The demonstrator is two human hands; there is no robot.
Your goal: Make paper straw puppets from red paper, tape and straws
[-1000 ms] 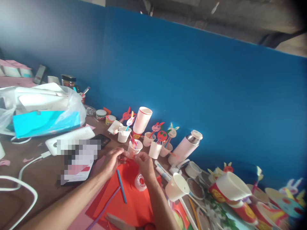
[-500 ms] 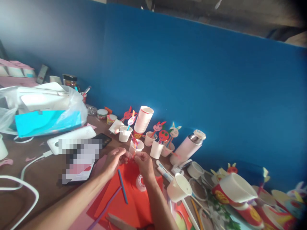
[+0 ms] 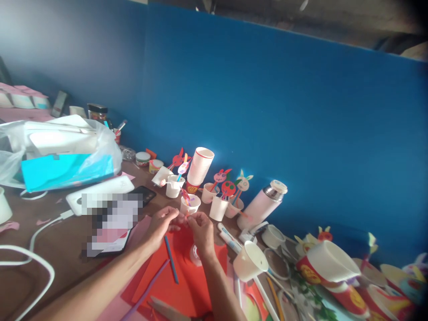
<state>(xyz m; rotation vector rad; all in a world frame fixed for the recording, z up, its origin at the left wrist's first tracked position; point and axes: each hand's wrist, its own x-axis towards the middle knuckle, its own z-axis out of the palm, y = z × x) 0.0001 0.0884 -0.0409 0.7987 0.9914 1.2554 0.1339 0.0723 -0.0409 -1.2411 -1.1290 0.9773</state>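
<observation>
My left hand (image 3: 163, 225) and my right hand (image 3: 202, 229) meet over the red paper (image 3: 187, 285), fingertips pinched close together. Between them is something small and pinkish, too small and hidden to name. Just beyond the fingertips stands a small white paper cup (image 3: 191, 203) with a red paper figure (image 3: 186, 195) in it. A tape roll (image 3: 195, 255) lies partly behind my right wrist. On the red paper rest a blue stick (image 3: 171, 261), a purple stick (image 3: 149, 285) and a blade (image 3: 167, 308), perhaps of scissors.
Several cups with paper animal faces (image 3: 228, 189) stand behind, beside a stack of paper cups (image 3: 202, 162). A thermos (image 3: 262, 205) and a paper cup (image 3: 250, 261) are on the right. At left lie a phone (image 3: 113, 232), a white power bank (image 3: 100, 194) and a plastic bag (image 3: 113, 147).
Both hands stay together over the red paper, with only slight finger movement. The view shifts a little; nothing else visibly moves.
</observation>
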